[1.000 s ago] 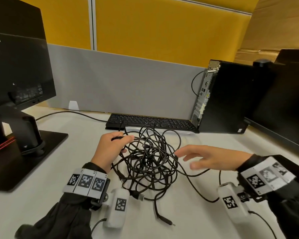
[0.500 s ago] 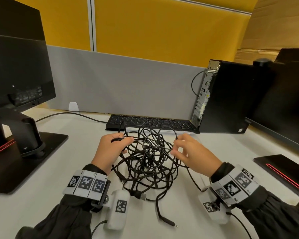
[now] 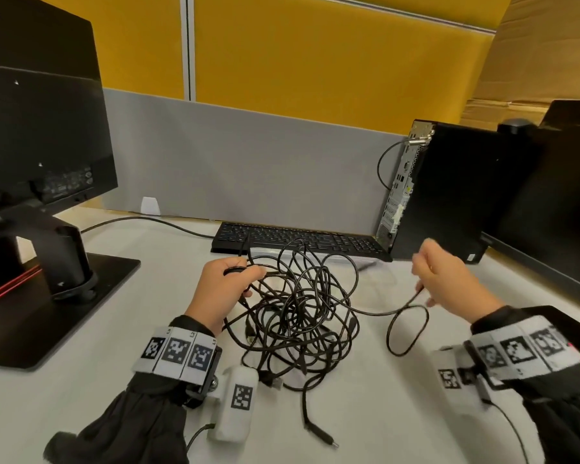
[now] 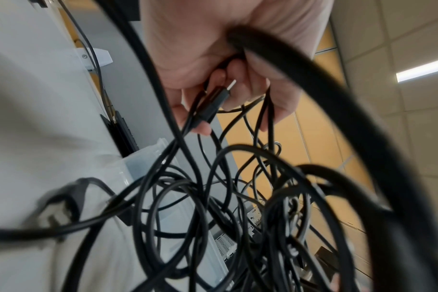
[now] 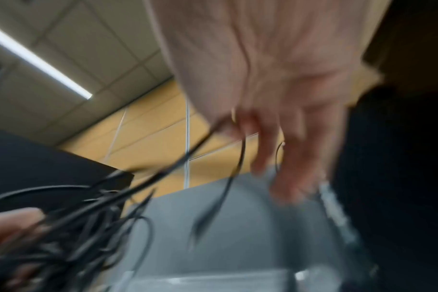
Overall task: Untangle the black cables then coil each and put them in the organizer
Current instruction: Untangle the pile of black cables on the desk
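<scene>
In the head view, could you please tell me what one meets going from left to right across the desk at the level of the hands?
Monitor stand → left hand, gripping cable → tangle of black cables → pulled-out cable strand → right hand, pinching that strand → right monitor.

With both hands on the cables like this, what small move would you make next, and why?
Probably draw the right hand further right: it pinches one strand that already leads clear of the tangle, while the left hand grips the tangle in place.
</scene>
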Available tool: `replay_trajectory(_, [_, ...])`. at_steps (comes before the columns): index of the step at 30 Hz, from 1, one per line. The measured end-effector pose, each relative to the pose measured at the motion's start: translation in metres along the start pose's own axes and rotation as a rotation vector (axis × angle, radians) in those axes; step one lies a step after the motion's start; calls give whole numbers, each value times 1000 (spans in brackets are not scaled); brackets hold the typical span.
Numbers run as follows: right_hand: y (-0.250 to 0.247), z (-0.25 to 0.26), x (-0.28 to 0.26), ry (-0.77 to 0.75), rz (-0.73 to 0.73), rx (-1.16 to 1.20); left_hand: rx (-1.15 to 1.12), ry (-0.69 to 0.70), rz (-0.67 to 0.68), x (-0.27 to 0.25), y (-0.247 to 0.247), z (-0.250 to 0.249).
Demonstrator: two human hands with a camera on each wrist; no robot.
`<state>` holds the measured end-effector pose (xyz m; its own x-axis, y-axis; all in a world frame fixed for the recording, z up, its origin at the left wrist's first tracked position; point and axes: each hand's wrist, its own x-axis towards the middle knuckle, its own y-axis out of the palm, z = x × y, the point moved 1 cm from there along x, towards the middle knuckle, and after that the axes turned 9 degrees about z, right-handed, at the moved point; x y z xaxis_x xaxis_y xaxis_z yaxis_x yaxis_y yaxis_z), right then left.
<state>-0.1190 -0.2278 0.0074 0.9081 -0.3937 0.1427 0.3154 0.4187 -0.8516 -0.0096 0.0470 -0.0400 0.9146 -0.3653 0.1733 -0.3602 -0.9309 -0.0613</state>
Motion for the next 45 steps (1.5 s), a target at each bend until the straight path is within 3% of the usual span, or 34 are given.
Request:
replay_trajectory(2, [-6,-18,0,88,120,-286,-4,-4,6,-2,2,-2])
replay_trajectory(3, [-6,-21,-1,65,94,-342,-4,-7,5,-2,3,-2])
replay_trajectory(6, [2,-6,-14,-250,-105,-246,0,-15,-2,-3,5,0])
replay_trajectory(8, [14,20,-28,-433,-70,-200,-14,-27,-9,-2,6,2])
replay_trajectory(10, [30,44,-39,-521,74,-258,-26,-30,-6,-1,6,5])
replay_trajectory(12, [44,57,-42,-494,230,-304,-34,-32,3,-1,6,3])
replay_trajectory(15, [48,63,-33,-452,257,-172,-34,-38,16,-2,6,1])
replay_trajectory(19, [47,64,-24,-418,400,-129,-58,-39,17,-2,6,1])
replay_trajectory(25, [51,66,-21,-443,289,-160,-44,-28,44,-2,6,1])
replay_trajectory(28, [49,79,-18,-563,127,-169,-30,-6,62,-1,6,2])
replay_trajectory(31, [53,91,-13,-677,82,-236,-5,21,94,1,6,5])
replay_trajectory(35, [63,94,-4,-657,111,-284,211,26,175,3,3,9])
replay_trajectory(38, [72,86,-2,-606,186,-222,591,20,84,0,-1,10])
replay_trajectory(40, [77,82,-2,-581,206,-153,717,91,89,-3,0,5])
replay_trajectory(42, [80,79,-3,-558,221,-85,761,124,192,-6,3,0])
replay_trajectory(45, [87,75,-3,-525,246,9,909,21,384,-8,4,1])
